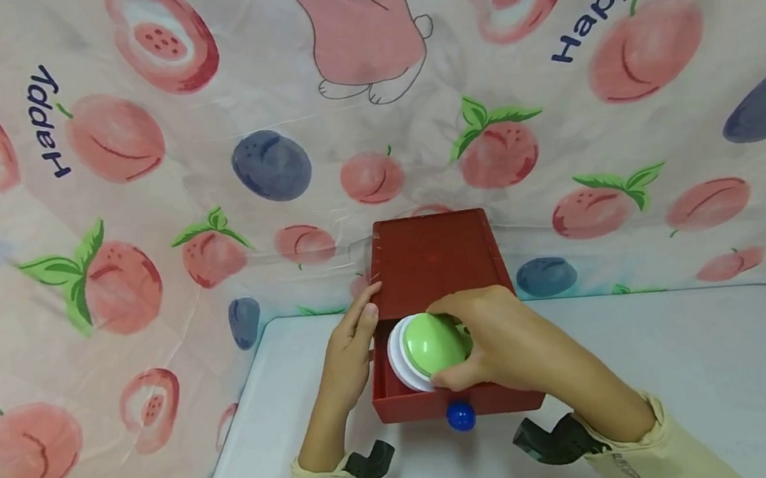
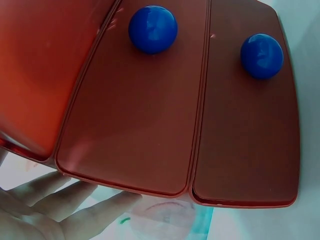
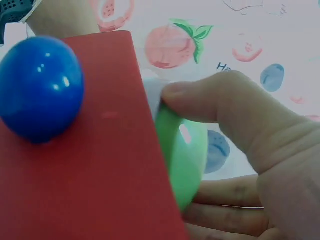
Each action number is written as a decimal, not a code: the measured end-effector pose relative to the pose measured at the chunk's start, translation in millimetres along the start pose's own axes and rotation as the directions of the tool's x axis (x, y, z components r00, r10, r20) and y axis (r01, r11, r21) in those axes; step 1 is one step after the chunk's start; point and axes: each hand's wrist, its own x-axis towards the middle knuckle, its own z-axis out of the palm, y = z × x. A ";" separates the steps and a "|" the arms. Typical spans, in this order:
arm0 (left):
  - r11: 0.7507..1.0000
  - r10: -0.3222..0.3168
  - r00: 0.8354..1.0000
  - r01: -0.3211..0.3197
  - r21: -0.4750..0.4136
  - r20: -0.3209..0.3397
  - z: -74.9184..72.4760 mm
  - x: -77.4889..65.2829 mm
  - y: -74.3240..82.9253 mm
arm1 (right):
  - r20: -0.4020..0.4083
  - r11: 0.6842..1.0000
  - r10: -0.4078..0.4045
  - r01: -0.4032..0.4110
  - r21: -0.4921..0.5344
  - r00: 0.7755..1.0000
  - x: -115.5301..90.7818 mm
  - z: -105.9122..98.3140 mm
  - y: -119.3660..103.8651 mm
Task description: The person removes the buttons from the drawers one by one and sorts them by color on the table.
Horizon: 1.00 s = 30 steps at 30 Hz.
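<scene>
A dark red drawer cabinet (image 1: 435, 261) stands on the table, and its top drawer (image 1: 416, 407) is pulled out, with a blue knob (image 1: 461, 416) on the front. Over the drawer, a round thing with a glossy green dome (image 1: 430, 344) and a white rim is held tilted in my right hand (image 1: 507, 335). In the right wrist view the thumb lies on its edge, with the green part (image 3: 192, 155) partly behind the drawer front (image 3: 100, 165). My left hand (image 1: 347, 361) rests against the cabinet's left side, fingers extended. The drawer's inside is mostly covered.
Lower drawers (image 2: 130, 115) with blue knobs (image 2: 152, 30) show shut in the left wrist view. A white table (image 1: 653, 366) spreads to both sides. Behind it hangs a fruit-print cloth (image 1: 378, 137), close to the cabinet's back.
</scene>
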 end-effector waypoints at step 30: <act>1.000 0.002 1.000 -0.002 -0.005 -0.007 1.2 -0.8 0.6 | -0.305 0.962 0.189 -0.114 0.247 0.933 -42.7 -3.4 38.1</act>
